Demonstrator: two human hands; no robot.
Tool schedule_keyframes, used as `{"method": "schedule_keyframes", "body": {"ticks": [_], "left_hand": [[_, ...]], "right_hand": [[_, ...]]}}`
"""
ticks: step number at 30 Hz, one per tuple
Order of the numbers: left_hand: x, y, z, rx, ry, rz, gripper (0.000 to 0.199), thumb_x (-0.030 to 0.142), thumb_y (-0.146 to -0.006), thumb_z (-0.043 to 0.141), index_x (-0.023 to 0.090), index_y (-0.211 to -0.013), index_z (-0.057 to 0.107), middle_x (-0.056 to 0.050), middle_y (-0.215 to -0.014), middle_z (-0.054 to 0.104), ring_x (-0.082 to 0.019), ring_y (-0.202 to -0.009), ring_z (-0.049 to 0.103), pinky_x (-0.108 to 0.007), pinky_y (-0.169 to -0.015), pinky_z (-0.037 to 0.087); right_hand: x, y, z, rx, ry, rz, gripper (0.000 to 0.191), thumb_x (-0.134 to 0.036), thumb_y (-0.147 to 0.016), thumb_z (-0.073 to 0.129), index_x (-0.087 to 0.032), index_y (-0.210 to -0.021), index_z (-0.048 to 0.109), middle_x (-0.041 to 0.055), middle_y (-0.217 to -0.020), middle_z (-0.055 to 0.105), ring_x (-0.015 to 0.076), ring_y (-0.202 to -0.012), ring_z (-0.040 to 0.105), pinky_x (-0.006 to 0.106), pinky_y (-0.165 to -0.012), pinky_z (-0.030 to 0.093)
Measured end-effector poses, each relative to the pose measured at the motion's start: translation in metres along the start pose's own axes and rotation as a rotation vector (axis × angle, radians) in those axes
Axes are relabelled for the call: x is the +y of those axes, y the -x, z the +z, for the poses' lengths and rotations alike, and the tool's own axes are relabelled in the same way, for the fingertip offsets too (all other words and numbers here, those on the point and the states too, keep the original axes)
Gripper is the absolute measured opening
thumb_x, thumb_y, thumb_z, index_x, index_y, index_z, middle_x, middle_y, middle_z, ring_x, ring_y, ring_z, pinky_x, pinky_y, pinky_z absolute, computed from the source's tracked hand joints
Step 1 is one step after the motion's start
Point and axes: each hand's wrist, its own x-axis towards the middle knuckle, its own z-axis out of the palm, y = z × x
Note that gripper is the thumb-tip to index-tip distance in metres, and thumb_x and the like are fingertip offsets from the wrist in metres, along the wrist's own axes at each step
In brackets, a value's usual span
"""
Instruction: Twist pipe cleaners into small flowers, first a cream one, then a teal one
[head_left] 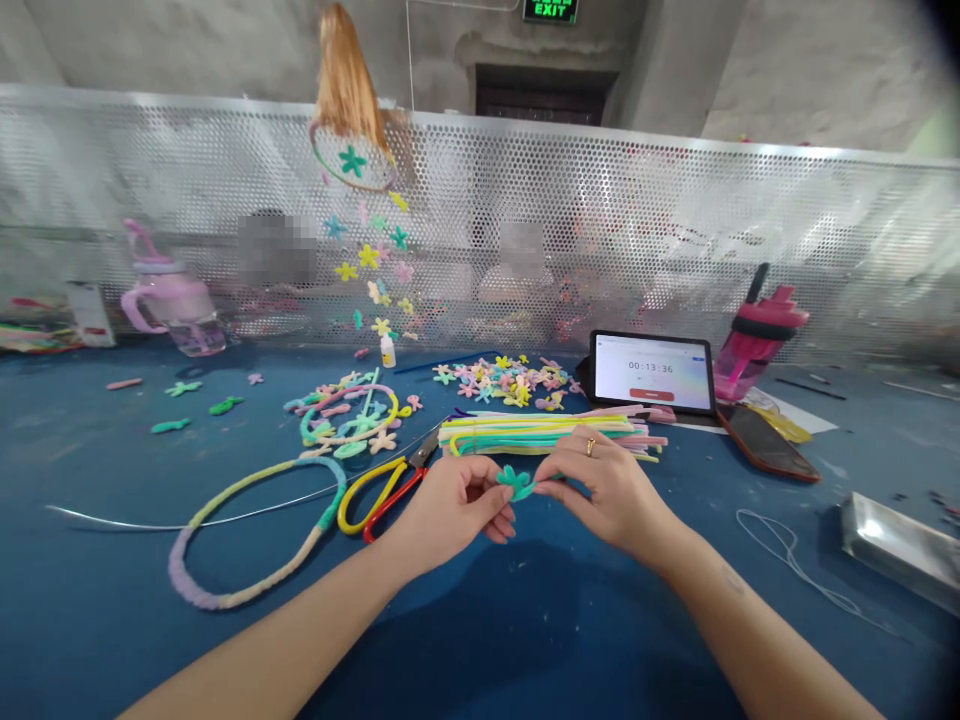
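Between my two hands is a small green pipe-cleaner flower. My left hand pinches its left side between thumb and fingers. On the right, my right hand, with a ring on one finger, holds the flower's curled green end in a pinch. Just behind my hands lies a bundle of pastel pipe cleaners. Scissors with yellow and red handles rest beside my left hand. A wrapped multicoloured hoop lies farther left.
Small flowers are heaped behind the bundle. A tablet showing a timer, a phone, a pink bottle and a metal box are at the right. Behind stands a perforated metal screen; a purple cup is left.
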Motion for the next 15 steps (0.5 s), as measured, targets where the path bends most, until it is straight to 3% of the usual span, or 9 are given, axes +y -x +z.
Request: {"method": "schedule_keyframes", "body": {"ticks": [7, 15], "left_hand": [[-0.005, 0.004, 0.006, -0.11, -0.116, -0.003, 0.015, 0.026, -0.079, 0.057, 0.014, -0.071, 0.052, 0.001, -0.059, 0.058, -0.014, -0.054, 0.062, -0.026, -0.052, 0.053], [0.001, 0.009, 0.009, -0.143, -0.14, 0.075, 0.02, 0.03, -0.083, 0.053, 0.013, -0.073, 0.054, -0.002, -0.063, 0.059, -0.013, -0.057, 0.062, -0.025, -0.054, 0.052]], "right_hand": [[-0.007, 0.0, -0.002, -0.029, 0.088, -0.028, 0.011, -0.025, -0.086, 0.055, -0.023, -0.078, 0.063, 0.0015, -0.082, 0.059, 0.0192, -0.082, 0.046, 0.036, -0.08, 0.031], [0.011, -0.002, 0.008, -0.107, -0.369, 0.112, 0.017, -0.034, -0.085, 0.056, -0.02, -0.078, 0.063, 0.0018, -0.08, 0.056, 0.0175, -0.081, 0.05, 0.032, -0.078, 0.037]]}}
